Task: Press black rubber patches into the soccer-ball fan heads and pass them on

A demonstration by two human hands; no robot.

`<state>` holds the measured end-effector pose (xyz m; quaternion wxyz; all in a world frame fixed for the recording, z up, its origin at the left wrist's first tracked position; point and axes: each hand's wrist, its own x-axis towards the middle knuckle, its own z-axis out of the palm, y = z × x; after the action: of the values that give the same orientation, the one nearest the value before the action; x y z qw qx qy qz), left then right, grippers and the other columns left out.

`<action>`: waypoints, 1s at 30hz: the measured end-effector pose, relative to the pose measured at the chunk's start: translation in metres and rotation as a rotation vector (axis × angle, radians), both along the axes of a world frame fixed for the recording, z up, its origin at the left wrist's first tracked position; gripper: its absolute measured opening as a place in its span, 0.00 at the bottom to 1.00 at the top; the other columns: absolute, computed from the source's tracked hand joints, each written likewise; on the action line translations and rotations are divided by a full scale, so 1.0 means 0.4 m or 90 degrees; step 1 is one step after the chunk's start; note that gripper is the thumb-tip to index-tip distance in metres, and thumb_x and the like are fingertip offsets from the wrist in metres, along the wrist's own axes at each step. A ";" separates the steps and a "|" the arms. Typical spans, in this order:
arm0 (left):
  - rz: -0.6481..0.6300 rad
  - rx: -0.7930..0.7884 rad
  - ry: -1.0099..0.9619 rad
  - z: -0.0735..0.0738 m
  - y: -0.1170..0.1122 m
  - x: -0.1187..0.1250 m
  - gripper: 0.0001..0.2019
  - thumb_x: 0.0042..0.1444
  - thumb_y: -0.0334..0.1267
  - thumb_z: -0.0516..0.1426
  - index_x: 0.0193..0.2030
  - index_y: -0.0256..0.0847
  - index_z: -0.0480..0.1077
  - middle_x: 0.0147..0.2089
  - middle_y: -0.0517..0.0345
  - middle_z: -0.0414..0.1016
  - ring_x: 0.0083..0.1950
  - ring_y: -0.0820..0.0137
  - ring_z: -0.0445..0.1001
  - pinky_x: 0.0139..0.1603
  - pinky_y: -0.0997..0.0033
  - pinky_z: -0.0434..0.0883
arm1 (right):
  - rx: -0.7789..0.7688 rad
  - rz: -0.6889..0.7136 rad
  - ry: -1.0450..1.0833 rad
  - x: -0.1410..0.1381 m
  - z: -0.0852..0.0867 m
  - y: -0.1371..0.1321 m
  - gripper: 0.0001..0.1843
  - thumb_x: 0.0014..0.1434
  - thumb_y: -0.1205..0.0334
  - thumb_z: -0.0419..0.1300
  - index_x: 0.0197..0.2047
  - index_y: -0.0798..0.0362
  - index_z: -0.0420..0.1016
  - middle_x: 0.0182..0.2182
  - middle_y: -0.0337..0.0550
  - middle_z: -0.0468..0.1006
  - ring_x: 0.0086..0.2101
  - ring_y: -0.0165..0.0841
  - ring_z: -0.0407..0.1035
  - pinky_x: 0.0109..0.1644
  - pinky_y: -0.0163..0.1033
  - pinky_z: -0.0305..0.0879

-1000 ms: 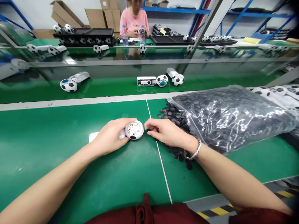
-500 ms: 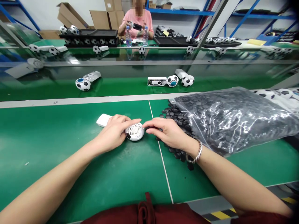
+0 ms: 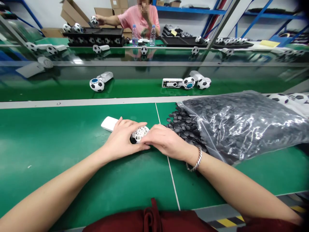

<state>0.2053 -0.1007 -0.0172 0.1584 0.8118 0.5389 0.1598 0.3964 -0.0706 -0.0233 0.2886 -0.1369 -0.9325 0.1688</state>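
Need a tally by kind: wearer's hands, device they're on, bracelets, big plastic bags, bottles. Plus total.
Hands: 2 (left hand, right hand)
White device: 1
Bracelet: 1
Plastic bag: 1
Bottles: 2
Total: 7

Bright, even, cool-white light, seemingly from overhead. We log hard white glare on the plastic bag [image 3: 243, 125] at 3 o'clock, a blown spot on the far green surface [image 3: 120, 57] at 10, dull sheen on the counter [image 3: 60, 132]. Lattice ball [image 3: 140, 133] fairly crisp. We see wide-angle stretch and smearing toward 10 and 2, black corner at 2, co-worker [image 3: 137, 20] pixelated at 12.
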 end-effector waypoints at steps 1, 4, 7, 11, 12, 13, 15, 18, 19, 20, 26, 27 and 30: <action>0.009 0.008 -0.003 -0.003 -0.001 0.002 0.32 0.43 0.57 0.57 0.55 0.46 0.61 0.49 0.55 0.70 0.53 0.60 0.63 0.61 0.46 0.43 | -0.019 -0.012 0.016 -0.003 -0.004 0.002 0.07 0.59 0.67 0.52 0.40 0.53 0.70 0.34 0.42 0.75 0.36 0.31 0.65 0.42 0.40 0.63; 0.030 0.021 -0.014 -0.007 -0.006 0.007 0.30 0.44 0.53 0.58 0.53 0.43 0.62 0.49 0.54 0.70 0.52 0.61 0.64 0.62 0.48 0.43 | -0.128 -0.084 0.074 -0.009 -0.017 0.009 0.08 0.55 0.64 0.58 0.40 0.53 0.68 0.39 0.45 0.71 0.42 0.32 0.64 0.46 0.40 0.63; 0.047 0.026 -0.026 -0.007 -0.011 0.011 0.26 0.44 0.49 0.59 0.50 0.42 0.64 0.46 0.55 0.71 0.50 0.62 0.66 0.62 0.49 0.44 | -0.289 -0.135 0.084 -0.010 -0.029 0.016 0.19 0.49 0.59 0.63 0.43 0.53 0.65 0.47 0.48 0.67 0.49 0.36 0.61 0.47 0.41 0.64; 0.052 0.019 -0.059 -0.005 -0.012 0.015 0.23 0.45 0.46 0.59 0.49 0.43 0.65 0.44 0.56 0.71 0.49 0.63 0.67 0.62 0.50 0.46 | -0.457 -0.106 0.076 -0.014 -0.041 0.009 0.23 0.52 0.61 0.60 0.50 0.51 0.59 0.48 0.45 0.68 0.47 0.34 0.65 0.44 0.40 0.66; 0.050 0.014 -0.066 -0.004 -0.011 0.015 0.23 0.45 0.45 0.59 0.49 0.43 0.65 0.45 0.56 0.71 0.49 0.63 0.67 0.62 0.51 0.46 | -0.468 -0.106 0.083 -0.016 -0.044 0.003 0.22 0.52 0.61 0.60 0.50 0.51 0.59 0.48 0.44 0.68 0.46 0.34 0.65 0.43 0.39 0.67; 0.048 0.010 -0.072 -0.003 -0.009 0.014 0.23 0.45 0.45 0.59 0.49 0.43 0.65 0.45 0.56 0.71 0.49 0.63 0.67 0.62 0.51 0.46 | -0.473 -0.111 0.092 -0.019 -0.046 -0.003 0.21 0.53 0.62 0.59 0.50 0.51 0.59 0.47 0.45 0.68 0.46 0.34 0.65 0.42 0.38 0.67; 0.040 0.004 -0.079 -0.003 -0.007 0.011 0.23 0.44 0.46 0.59 0.49 0.43 0.65 0.46 0.56 0.71 0.49 0.63 0.67 0.62 0.50 0.46 | -0.482 -0.124 0.114 -0.026 -0.051 -0.014 0.20 0.53 0.63 0.59 0.49 0.52 0.60 0.47 0.45 0.68 0.46 0.34 0.65 0.39 0.36 0.67; 0.020 0.006 -0.073 -0.004 -0.005 0.004 0.24 0.46 0.46 0.59 0.50 0.42 0.64 0.47 0.55 0.71 0.50 0.62 0.67 0.62 0.50 0.46 | -0.492 -0.124 0.133 -0.031 -0.051 -0.013 0.21 0.52 0.62 0.59 0.49 0.53 0.59 0.47 0.46 0.69 0.46 0.32 0.65 0.39 0.35 0.66; 0.011 0.007 -0.065 -0.005 -0.004 0.002 0.23 0.47 0.46 0.58 0.50 0.42 0.63 0.48 0.54 0.70 0.51 0.62 0.66 0.62 0.50 0.45 | -0.487 -0.118 0.123 -0.028 -0.047 -0.005 0.21 0.52 0.61 0.60 0.48 0.53 0.60 0.46 0.45 0.69 0.45 0.32 0.65 0.39 0.35 0.66; 0.002 0.009 -0.057 -0.007 -0.004 -0.001 0.24 0.48 0.47 0.57 0.51 0.42 0.63 0.49 0.54 0.70 0.52 0.62 0.66 0.62 0.49 0.45 | -0.468 -0.122 0.104 -0.020 -0.042 0.007 0.19 0.52 0.60 0.60 0.47 0.53 0.62 0.44 0.44 0.70 0.44 0.31 0.66 0.40 0.35 0.66; -0.018 0.002 -0.032 -0.012 0.005 -0.013 0.31 0.45 0.54 0.58 0.53 0.42 0.60 0.52 0.51 0.67 0.56 0.58 0.62 0.63 0.46 0.42 | -0.164 -0.540 -0.152 0.081 -0.002 0.114 0.11 0.55 0.55 0.56 0.31 0.55 0.71 0.31 0.46 0.71 0.34 0.33 0.66 0.39 0.40 0.62; -0.025 0.000 -0.030 -0.009 0.009 -0.017 0.30 0.45 0.54 0.58 0.53 0.42 0.61 0.52 0.51 0.67 0.56 0.58 0.62 0.63 0.46 0.42 | -0.151 -0.585 -0.204 0.094 -0.003 0.126 0.12 0.55 0.54 0.56 0.30 0.55 0.71 0.31 0.46 0.71 0.33 0.34 0.66 0.37 0.40 0.61; -0.078 -0.039 -0.024 0.003 0.014 -0.030 0.30 0.46 0.52 0.58 0.55 0.44 0.60 0.56 0.50 0.64 0.60 0.56 0.56 0.63 0.45 0.42 | -0.144 -0.604 -0.280 0.111 -0.015 0.144 0.10 0.53 0.54 0.58 0.30 0.53 0.71 0.32 0.46 0.72 0.32 0.34 0.66 0.31 0.37 0.60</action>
<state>0.1933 -0.0950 -0.0160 0.2030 0.8348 0.4897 0.1488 0.4409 -0.0131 -0.0294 0.1141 -0.6059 -0.7825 0.0868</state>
